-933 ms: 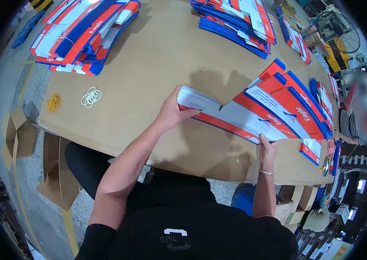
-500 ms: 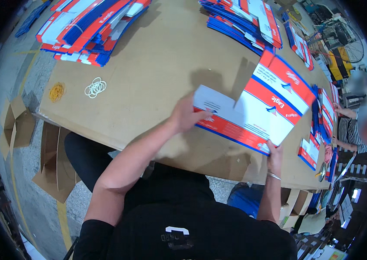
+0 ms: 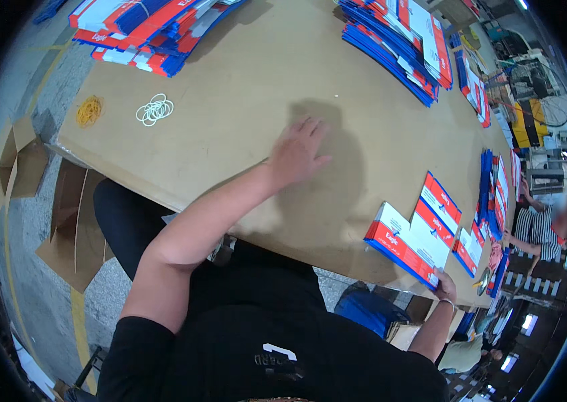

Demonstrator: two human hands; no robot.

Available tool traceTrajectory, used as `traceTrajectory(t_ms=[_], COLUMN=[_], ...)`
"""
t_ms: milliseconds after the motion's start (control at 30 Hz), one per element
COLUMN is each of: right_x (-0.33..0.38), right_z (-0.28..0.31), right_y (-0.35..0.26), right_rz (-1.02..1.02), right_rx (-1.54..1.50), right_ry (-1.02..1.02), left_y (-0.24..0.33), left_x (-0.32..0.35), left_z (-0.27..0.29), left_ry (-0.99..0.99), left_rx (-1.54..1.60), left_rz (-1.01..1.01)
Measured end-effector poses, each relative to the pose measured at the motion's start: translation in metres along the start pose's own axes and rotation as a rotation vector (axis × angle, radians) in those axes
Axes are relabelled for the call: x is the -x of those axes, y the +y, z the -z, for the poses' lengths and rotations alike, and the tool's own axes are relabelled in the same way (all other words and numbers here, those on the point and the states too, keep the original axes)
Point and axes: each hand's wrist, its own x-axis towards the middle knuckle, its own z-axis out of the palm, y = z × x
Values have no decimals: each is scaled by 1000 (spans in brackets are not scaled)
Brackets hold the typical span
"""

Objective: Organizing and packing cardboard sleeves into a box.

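Observation:
My right hand [image 3: 445, 287] grips the lower edge of a flattened carton [image 3: 424, 234], printed red and white with a blue edge. The carton lies low over the right side of the table, with its stepped outline turned up; whether it touches the tabletop I cannot tell. My left hand [image 3: 297, 151] is spread with its fingers apart and holds nothing. It is over the brown tabletop [image 3: 230, 134], casting a shadow just beyond it. Beside the held carton, to its right, lies a smaller-looking flat carton piece [image 3: 469, 249].
Bundled flat cartons [image 3: 156, 30] are stacked at the far left, with another stack [image 3: 400, 47] at the far right. White rubber bands [image 3: 155, 109] and yellow ones [image 3: 89, 111] lie at left. Opened brown boxes [image 3: 72, 228] stand on the floor. A person in stripes [image 3: 536, 231] is at right.
My left hand has let go of the carton and is now spread over the table. My right hand has carried the carton right and nearer to me. The view has shifted slightly.

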Motion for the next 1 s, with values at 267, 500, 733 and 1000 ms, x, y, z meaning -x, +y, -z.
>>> traceTrajectory(t_ms=[267, 500, 733, 1000], right_x=[4, -89, -76, 72], right_z=[-119, -429, -522, -419], right_y=[-137, -218, -158, -79], right_rz=[888, 1309, 1477, 1394], right_rx=[1105, 896, 1158, 1420], right_ry=[564, -17, -165, -365], left_y=[-3, 16, 3, -7], left_x=[73, 117, 134, 131], left_z=[38, 41, 67, 62], left_ry=[-116, -46, 349, 308], left_rx=[-168, -50, 267, 241], left_rz=[-74, -19, 252, 140])
